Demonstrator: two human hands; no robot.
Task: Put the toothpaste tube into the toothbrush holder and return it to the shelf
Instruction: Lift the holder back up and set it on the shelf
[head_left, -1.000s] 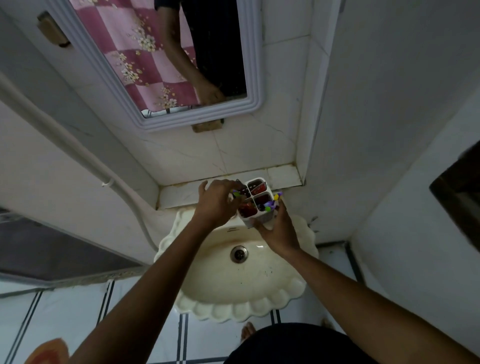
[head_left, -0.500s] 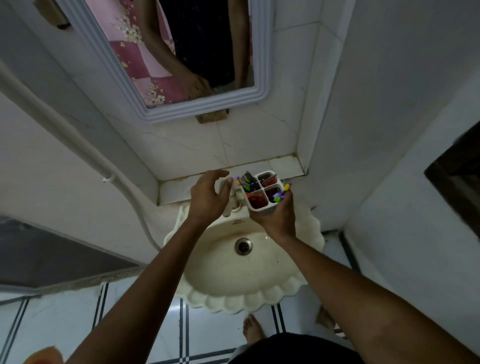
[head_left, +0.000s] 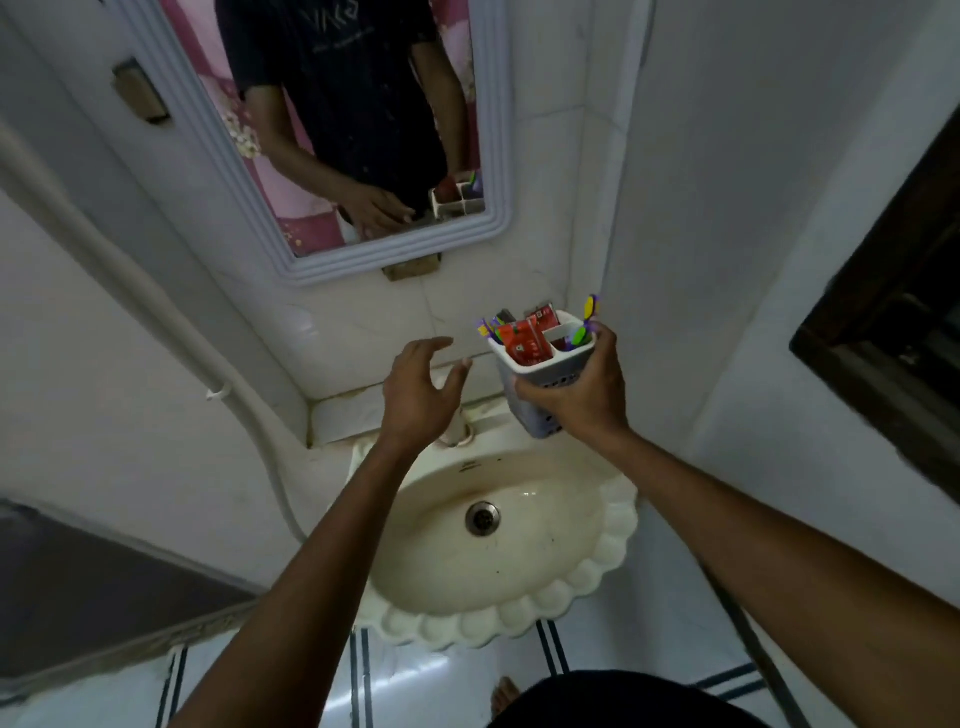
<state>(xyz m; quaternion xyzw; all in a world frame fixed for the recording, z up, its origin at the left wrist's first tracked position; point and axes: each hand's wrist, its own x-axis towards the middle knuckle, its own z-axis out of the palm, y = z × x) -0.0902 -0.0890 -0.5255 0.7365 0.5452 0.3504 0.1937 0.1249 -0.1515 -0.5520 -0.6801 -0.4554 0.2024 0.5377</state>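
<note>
My right hand (head_left: 582, 392) grips a white four-compartment toothbrush holder (head_left: 545, 364) from below and the side, holding it up above the sink's back edge. A red toothpaste tube (head_left: 524, 340) stands in a left compartment, its end sticking out. Purple and green toothbrushes (head_left: 584, 327) poke up from the holder's right and left sides. My left hand (head_left: 415, 395) hovers just left of the holder, fingers spread, holding nothing. The tiled shelf (head_left: 353, 410) lies behind the sink, below both hands.
A cream scalloped sink (head_left: 519, 561) with a drain sits below. A faucet (head_left: 457, 428) stands at its back, partly hidden by my left hand. A framed mirror (head_left: 493, 156) hangs above. A white pipe (head_left: 249, 426) runs down the left wall; a wall corner stands close on the right.
My right hand has lifted the holder up and to the right, away from the sink. My left hand has come off the holder and opened. The camera has tilted upward.
</note>
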